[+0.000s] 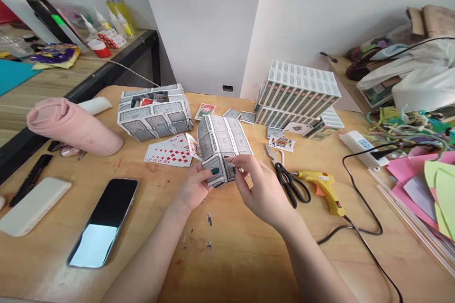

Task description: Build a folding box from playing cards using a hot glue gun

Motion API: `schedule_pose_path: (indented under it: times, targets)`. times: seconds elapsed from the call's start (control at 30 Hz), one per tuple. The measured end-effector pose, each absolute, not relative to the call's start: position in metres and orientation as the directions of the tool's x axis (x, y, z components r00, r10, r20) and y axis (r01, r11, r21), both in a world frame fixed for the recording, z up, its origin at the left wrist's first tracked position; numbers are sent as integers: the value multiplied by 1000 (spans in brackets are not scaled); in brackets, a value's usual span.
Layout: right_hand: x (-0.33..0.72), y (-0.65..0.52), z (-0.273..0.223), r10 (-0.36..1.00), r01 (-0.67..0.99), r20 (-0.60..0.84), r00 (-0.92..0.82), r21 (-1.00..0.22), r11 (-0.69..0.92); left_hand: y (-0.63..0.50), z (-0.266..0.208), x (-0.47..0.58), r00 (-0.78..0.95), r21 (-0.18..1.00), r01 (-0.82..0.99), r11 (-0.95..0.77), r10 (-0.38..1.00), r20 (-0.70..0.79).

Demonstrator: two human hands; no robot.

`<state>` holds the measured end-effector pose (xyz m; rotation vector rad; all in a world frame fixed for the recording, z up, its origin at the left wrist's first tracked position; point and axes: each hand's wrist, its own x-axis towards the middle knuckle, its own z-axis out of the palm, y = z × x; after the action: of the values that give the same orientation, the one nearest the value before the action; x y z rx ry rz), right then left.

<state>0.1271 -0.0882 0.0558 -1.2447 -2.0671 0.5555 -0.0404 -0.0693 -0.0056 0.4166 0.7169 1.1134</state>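
A folded structure of grey-backed playing cards point(224, 135) is held up off the table between both hands. My left hand point(196, 185) grips its lower left corner, the thumb with a dark green nail pressed on the card face. At its lower right edge, my right hand point(258, 182) is closed with thumb and index finger pinched against the structure; whether a card edge sits between those fingertips is hard to make out. A box built from the same cards point(154, 120) stands behind to the left, with loose cards inside. Fanned diamond cards point(168, 154) lie beside the held piece.
Stacked card packs point(298, 90) rise at the back right. Black-handled scissors point(289, 182) and a yellow glue gun point(322, 184) with a trailing cord lie right of my hands. A phone point(104, 222), a white power bank point(33, 206) and a pink roll point(76, 128) are at left.
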Motion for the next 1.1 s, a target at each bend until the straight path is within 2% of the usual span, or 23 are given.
schedule_pose_path:
  times: [0.2, 0.43, 0.93, 1.03, 1.1]
  targets:
    - [124, -91, 56, 884, 667, 318, -342, -580, 467, -69, -8, -41, 252, 626, -670, 399, 916, -313]
    - [122, -95, 56, 833, 678, 405, -377, -492, 546, -69, -8, -40, 269, 623, -666, 411, 911, -314]
    - [120, -117, 55, 794, 705, 474, -381, -407, 581, -70, -8, -39, 269, 616, -671, 413, 910, -316]
    - [118, -124, 53, 765, 707, 487, -421, -353, 613, -70, -9, -39, 279, 620, -665, 417, 909, -311]
    - [118, -127, 51, 739, 728, 493, -459, -268, 631, -70, -9, -38, 274, 630, -656, 417, 908, -315]
